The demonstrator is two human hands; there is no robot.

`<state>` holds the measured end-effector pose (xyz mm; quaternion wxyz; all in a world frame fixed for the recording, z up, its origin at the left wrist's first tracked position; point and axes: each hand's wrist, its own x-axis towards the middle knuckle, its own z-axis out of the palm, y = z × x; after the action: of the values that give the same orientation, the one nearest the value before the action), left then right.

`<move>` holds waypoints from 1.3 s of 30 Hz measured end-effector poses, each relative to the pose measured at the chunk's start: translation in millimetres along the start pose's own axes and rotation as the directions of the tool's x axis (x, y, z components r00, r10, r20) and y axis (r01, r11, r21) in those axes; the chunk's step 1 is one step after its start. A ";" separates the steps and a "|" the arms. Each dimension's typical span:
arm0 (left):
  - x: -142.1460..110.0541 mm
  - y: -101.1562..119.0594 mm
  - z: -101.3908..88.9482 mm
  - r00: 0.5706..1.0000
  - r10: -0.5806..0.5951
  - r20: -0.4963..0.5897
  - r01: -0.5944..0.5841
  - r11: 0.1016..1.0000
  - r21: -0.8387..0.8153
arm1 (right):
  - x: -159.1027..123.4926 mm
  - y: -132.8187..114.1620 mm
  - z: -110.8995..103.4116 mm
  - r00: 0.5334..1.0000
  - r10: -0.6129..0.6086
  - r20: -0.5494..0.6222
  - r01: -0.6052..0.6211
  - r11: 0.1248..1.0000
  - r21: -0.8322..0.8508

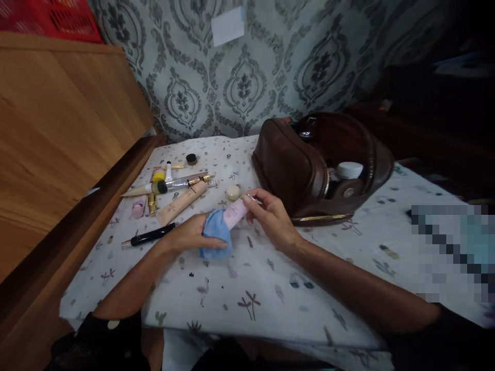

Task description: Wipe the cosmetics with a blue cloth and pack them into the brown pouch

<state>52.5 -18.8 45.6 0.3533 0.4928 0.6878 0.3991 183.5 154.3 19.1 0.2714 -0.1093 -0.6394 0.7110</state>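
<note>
Over the front middle of the table, a pale pink cosmetic tube [235,213] is held at a tilt between both hands. My left hand [193,233] is closed around a blue cloth [216,234], which wraps the tube's lower end. With thumb and fingers, my right hand [270,214] pinches the tube's upper end. Just beyond the tube lies a small round cream-coloured item [233,192]. A peach tube [182,202] and a black cylindrical cosmetic [152,235] lie close to my left hand.
An unzipped brown bag [288,170] stands at the right, holding a white-lidded jar [350,170]. Several cosmetics lie at the left, among them a black-lidded pot [191,159] and a pink-capped item [138,208]. A wooden panel [69,118] borders the table's left side; a patterned wall [243,93] rises behind.
</note>
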 end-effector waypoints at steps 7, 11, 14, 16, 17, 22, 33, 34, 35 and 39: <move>-4.8 -11.9 -10.2 0.999 -0.029 0.023 0.031 0.996 -0.086 | -0.9 0.0 -0.3 0.997 -0.015 0.080 0.008 0.997 0.083; -6.1 -6.2 -10.5 0.996 -0.094 0.006 0.095 0.991 -0.096 | -2.1 -5.9 -2.5 0.982 -0.052 0.184 0.026 0.990 0.141; -2.5 7.3 -2.6 0.998 -0.035 -0.056 0.042 0.993 0.115 | -5.0 -5.0 -1.1 0.969 -0.023 0.246 -0.004 0.994 0.110; 1.8 17.4 6.9 0.992 0.043 -0.120 -0.005 0.952 0.306 | -8.3 -1.4 1.7 0.960 -0.012 0.280 -0.008 0.997 0.070; 4.0 21.9 11.8 0.986 0.075 -0.150 -0.012 0.924 0.382 | -10.1 0.6 3.3 0.957 -0.013 0.289 0.000 0.999 0.045; 9.2 30.5 20.6 0.985 0.065 -0.157 0.014 0.889 0.458 | -14.7 1.9 7.3 0.970 -0.078 0.232 0.100 0.991 -0.086; -2.1 1.4 -12.4 0.993 0.014 -0.113 0.041 0.883 0.468 | -2.7 -6.9 -2.2 1.000 -0.005 0.001 0.005 0.985 -0.170; -2.9 -0.7 -15.2 0.995 0.002 -0.098 0.040 0.904 0.425 | -3.0 -6.3 -2.1 1.000 -0.008 0.028 0.013 0.985 -0.175; -3.6 -2.4 -17.8 0.996 -0.009 -0.085 0.041 0.923 0.383 | -3.6 -5.9 -2.0 0.998 -0.013 0.059 0.023 0.984 -0.178; -5.7 -5.5 -23.3 0.996 -0.067 -0.060 0.080 0.960 0.268 | -6.4 -5.7 -0.3 0.985 -0.028 0.171 0.044 0.995 -0.091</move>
<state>31.3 -30.0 51.3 0.2798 0.5002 0.7624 0.3004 190.4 151.4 23.3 0.2236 -0.0496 -0.6949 0.6817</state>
